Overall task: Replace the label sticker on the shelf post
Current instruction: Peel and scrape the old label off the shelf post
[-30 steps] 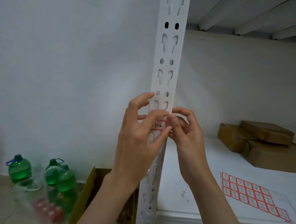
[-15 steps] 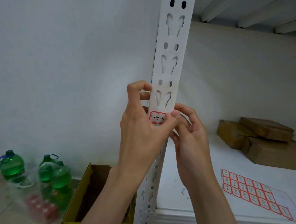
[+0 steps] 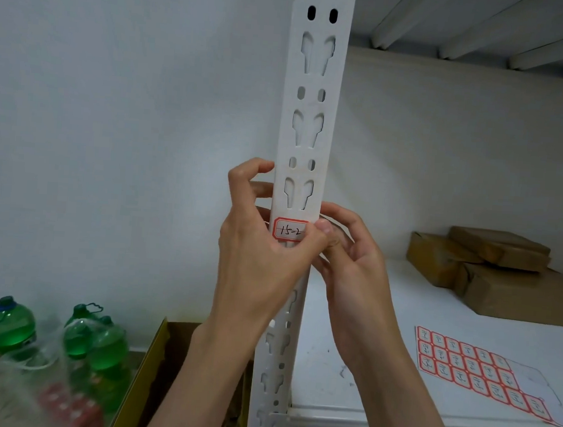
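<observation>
Rectangular red-bordered paper sticker, slotted post

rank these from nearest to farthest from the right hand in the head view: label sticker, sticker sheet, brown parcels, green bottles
1. label sticker: on the shelf post, at the fingertips of the right hand.
2. sticker sheet: on the shelf, lower right.
3. brown parcels: back right of the shelf, roughly as near as the sheet; too close to call.
4. green bottles: floor, far left.

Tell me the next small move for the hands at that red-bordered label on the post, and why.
Probably rub the left hand thumb across the label sticker to press it flat. It sits on the shelf post reading 15-2, its right end under the thumb, and the right hand crowds that edge.
</observation>
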The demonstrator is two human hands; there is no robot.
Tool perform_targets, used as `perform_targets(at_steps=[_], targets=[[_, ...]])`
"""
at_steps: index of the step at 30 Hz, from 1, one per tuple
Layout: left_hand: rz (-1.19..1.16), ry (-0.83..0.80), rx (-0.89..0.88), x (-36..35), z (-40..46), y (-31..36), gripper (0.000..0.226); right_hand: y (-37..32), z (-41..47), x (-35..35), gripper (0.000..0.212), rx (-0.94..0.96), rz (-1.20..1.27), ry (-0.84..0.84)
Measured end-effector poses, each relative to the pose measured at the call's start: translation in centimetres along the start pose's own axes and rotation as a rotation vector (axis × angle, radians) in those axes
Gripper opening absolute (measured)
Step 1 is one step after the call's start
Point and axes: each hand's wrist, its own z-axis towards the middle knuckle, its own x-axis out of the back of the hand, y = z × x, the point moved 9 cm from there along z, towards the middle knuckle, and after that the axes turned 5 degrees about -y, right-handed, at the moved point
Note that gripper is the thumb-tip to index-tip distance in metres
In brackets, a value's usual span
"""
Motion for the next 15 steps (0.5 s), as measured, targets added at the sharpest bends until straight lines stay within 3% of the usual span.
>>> perform_targets(at_steps=[15], targets=[[0.009,-0.04,0.051,-0.18,0.51,0.11,0.07,-0.04,-0.1,0.07,0.021,-0.01,-0.061,-0.033]])
